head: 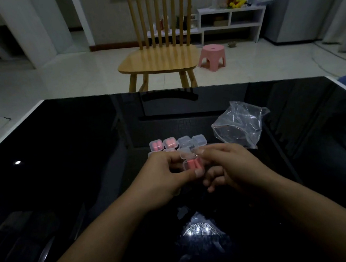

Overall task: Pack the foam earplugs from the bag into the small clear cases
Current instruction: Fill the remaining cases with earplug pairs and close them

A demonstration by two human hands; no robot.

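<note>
Glossy black table (81, 143) — on it clear cases (178, 144) & plastic bag (240, 124).

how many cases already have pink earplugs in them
3: two closed cases at the cluster's far left, one open case held by both hands; others may be hidden.

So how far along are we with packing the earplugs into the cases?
Partway. Done: two closed cases with pink earplugs sit in the far row on the table. In hand: both the left hand and right hand hold an open case with pink earplugs inside, lid not yet shut. Left: at least two clear cases in that row look empty. The bag looks nearly empty.
</note>
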